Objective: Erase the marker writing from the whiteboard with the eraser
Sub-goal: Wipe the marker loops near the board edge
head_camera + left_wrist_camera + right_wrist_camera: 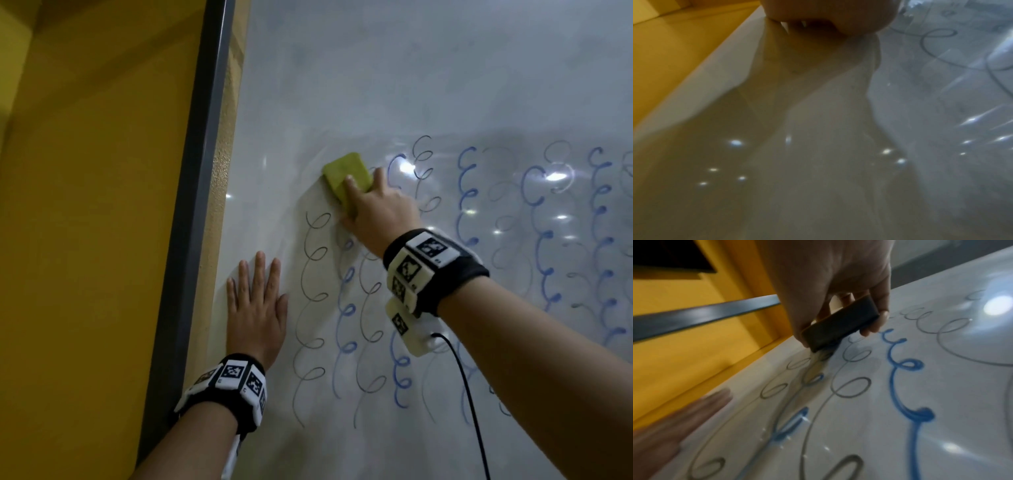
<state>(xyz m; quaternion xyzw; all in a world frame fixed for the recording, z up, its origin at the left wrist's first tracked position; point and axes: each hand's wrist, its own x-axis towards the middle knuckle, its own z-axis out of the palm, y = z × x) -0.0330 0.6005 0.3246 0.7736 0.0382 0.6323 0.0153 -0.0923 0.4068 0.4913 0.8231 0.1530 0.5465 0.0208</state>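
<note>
2 hands (pixel 257 308) (pixel 380 212), eraser (pixel 347 174), whiteboard (pixel 411 85)

A mustard-yellow wall (pixel 89 205) fills the left side of the head view, its paint shaded darker toward the upper corner. A dark grey frame strip (pixel 191 205) runs along the wall's right edge from top to bottom. In the right wrist view a dark rectangular recess (pixel 668 257) sits in the yellow wall. Small bright spots of ceiling light (pixel 555 176) show as glare.
</note>
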